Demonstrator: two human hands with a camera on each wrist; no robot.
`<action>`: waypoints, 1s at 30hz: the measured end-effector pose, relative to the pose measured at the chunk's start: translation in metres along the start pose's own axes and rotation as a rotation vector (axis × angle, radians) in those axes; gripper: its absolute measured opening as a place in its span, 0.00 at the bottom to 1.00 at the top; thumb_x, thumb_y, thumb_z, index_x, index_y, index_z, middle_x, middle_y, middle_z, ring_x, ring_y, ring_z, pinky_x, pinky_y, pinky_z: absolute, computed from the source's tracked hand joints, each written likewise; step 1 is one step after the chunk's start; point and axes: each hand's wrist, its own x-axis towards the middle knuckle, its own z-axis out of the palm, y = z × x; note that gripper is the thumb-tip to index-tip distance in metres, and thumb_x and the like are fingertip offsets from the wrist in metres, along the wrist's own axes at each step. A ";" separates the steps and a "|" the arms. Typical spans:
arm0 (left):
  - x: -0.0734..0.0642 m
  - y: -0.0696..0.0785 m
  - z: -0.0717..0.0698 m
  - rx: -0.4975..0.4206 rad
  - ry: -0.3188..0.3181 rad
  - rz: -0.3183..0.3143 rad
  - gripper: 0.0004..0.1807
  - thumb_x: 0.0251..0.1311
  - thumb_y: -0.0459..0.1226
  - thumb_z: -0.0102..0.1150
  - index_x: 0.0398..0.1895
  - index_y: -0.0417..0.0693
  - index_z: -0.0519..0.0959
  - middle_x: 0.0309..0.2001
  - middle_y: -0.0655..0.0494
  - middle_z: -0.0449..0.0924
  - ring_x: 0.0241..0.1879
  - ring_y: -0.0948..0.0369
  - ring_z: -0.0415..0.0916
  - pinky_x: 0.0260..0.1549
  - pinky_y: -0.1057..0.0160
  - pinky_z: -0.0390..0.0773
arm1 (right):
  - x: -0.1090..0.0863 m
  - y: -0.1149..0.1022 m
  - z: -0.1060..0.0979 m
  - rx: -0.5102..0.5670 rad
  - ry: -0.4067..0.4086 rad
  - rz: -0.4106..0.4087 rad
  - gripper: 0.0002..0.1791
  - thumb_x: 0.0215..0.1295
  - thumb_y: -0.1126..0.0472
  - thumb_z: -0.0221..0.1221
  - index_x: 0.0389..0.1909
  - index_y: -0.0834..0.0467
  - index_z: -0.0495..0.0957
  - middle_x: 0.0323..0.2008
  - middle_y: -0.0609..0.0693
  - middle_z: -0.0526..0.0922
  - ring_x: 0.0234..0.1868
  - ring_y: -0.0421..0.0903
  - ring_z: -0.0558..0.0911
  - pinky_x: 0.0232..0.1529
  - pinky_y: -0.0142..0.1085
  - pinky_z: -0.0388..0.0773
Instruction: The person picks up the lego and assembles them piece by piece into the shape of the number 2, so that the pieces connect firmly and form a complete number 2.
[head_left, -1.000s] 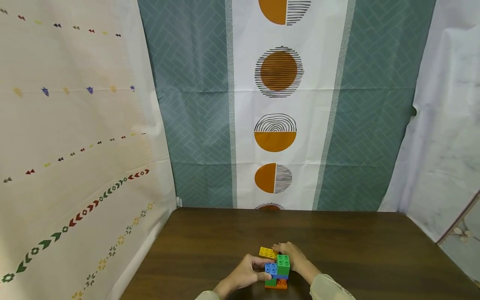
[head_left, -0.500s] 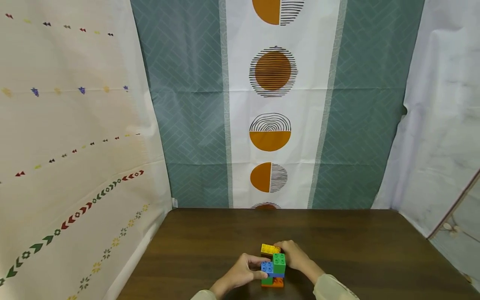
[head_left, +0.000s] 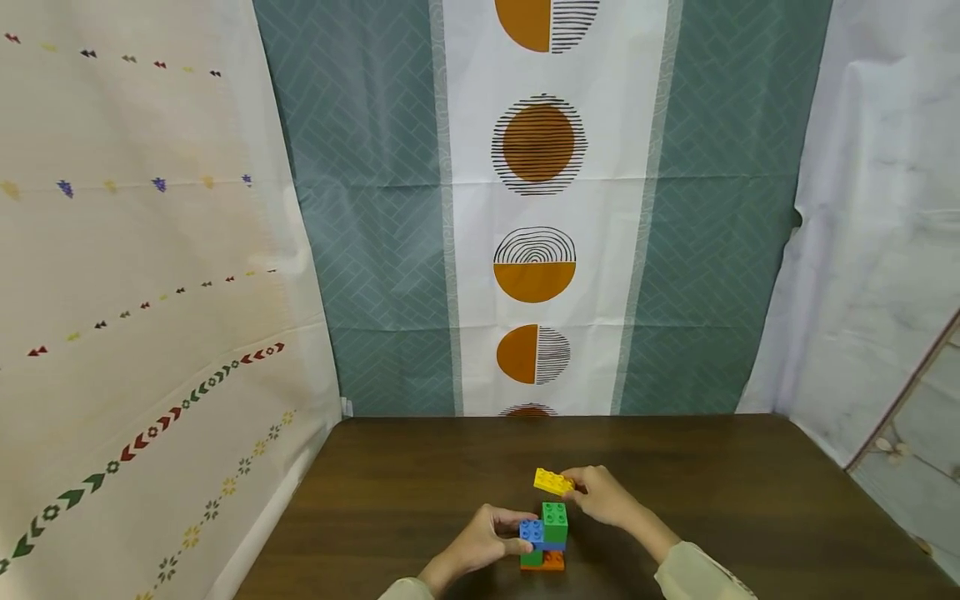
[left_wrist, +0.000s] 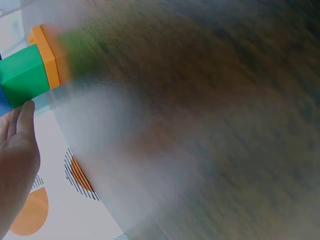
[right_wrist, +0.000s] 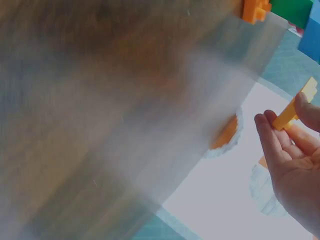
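Note:
A small stack of toy building bricks stands on the table, close to its front. At its base lies an orange brick, with a green brick on its left part. A blue brick crosses above, and another green brick tops its right end. My left hand grips the blue brick from the left, thumb in front and fingers behind. Behind and above the stack, my right hand pinches a yellow brick by its right end, studs up and slightly tilted. The right wrist view shows thumb and fingers on this yellow brick.
The dark brown wooden table is glossy and reflects the bricks. A green and white patterned cloth hangs behind it. Pale cloths hang on the left and right sides.
The yellow brick, earlier low behind the stack, has been lifted up and away to the right by my right hand. My left hand keeps its grip on the stack. The head view shifted slightly.

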 end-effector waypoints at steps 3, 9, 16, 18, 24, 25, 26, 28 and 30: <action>0.001 0.000 -0.001 0.007 0.008 0.005 0.20 0.59 0.31 0.64 0.55 0.34 0.79 0.47 0.32 0.83 0.39 0.67 0.82 0.38 0.75 0.79 | -0.001 -0.007 -0.007 0.008 0.001 -0.007 0.22 0.63 0.65 0.62 0.53 0.75 0.76 0.48 0.68 0.84 0.42 0.52 0.84 0.43 0.44 0.83; 0.000 -0.003 -0.002 0.023 0.004 0.015 0.20 0.58 0.31 0.65 0.55 0.34 0.79 0.46 0.32 0.83 0.38 0.70 0.82 0.39 0.76 0.79 | -0.005 -0.022 -0.016 0.041 -0.020 -0.032 0.23 0.64 0.65 0.61 0.55 0.76 0.75 0.50 0.69 0.82 0.45 0.54 0.84 0.44 0.43 0.83; 0.001 -0.007 0.000 -0.004 -0.003 0.025 0.19 0.58 0.28 0.63 0.54 0.32 0.79 0.47 0.30 0.83 0.37 0.73 0.81 0.39 0.74 0.80 | -0.014 -0.041 -0.018 0.073 -0.055 -0.052 0.21 0.66 0.64 0.60 0.55 0.74 0.75 0.49 0.66 0.83 0.44 0.51 0.84 0.44 0.41 0.84; 0.001 -0.007 0.000 -0.015 -0.005 0.019 0.19 0.59 0.28 0.62 0.54 0.32 0.79 0.47 0.30 0.83 0.37 0.73 0.82 0.39 0.73 0.81 | -0.016 -0.044 -0.018 0.078 -0.066 -0.063 0.21 0.66 0.63 0.60 0.55 0.73 0.76 0.48 0.66 0.84 0.44 0.50 0.84 0.43 0.40 0.84; -0.001 -0.005 -0.002 -0.023 -0.009 0.026 0.19 0.60 0.27 0.61 0.55 0.31 0.79 0.47 0.30 0.82 0.37 0.73 0.82 0.40 0.73 0.81 | -0.020 -0.050 -0.018 0.081 -0.091 -0.074 0.21 0.67 0.62 0.60 0.55 0.71 0.76 0.48 0.64 0.84 0.45 0.52 0.85 0.45 0.41 0.84; 0.000 -0.005 -0.002 -0.020 -0.012 0.029 0.19 0.60 0.27 0.61 0.55 0.31 0.78 0.47 0.30 0.82 0.37 0.73 0.82 0.40 0.73 0.81 | -0.021 -0.051 -0.018 0.076 -0.093 -0.078 0.21 0.67 0.61 0.60 0.55 0.72 0.76 0.49 0.64 0.84 0.45 0.53 0.85 0.45 0.41 0.84; 0.000 -0.005 -0.001 -0.019 -0.013 0.032 0.19 0.60 0.27 0.61 0.55 0.31 0.78 0.47 0.30 0.82 0.37 0.73 0.82 0.40 0.73 0.81 | -0.022 -0.051 -0.018 0.070 -0.095 -0.082 0.21 0.67 0.61 0.60 0.55 0.72 0.76 0.49 0.64 0.84 0.45 0.54 0.85 0.45 0.41 0.84; 0.000 -0.005 -0.001 -0.016 -0.016 0.037 0.19 0.60 0.28 0.61 0.55 0.31 0.79 0.47 0.29 0.82 0.37 0.73 0.82 0.40 0.73 0.81 | -0.024 -0.052 -0.019 0.060 -0.100 -0.092 0.22 0.67 0.60 0.60 0.55 0.72 0.76 0.49 0.65 0.84 0.46 0.55 0.85 0.45 0.42 0.83; 0.001 -0.004 0.000 -0.014 -0.017 0.035 0.19 0.60 0.29 0.62 0.55 0.32 0.79 0.47 0.30 0.82 0.38 0.73 0.82 0.40 0.73 0.81 | -0.026 -0.053 -0.019 0.049 -0.102 -0.106 0.22 0.67 0.59 0.60 0.55 0.72 0.76 0.49 0.65 0.84 0.46 0.55 0.85 0.45 0.41 0.84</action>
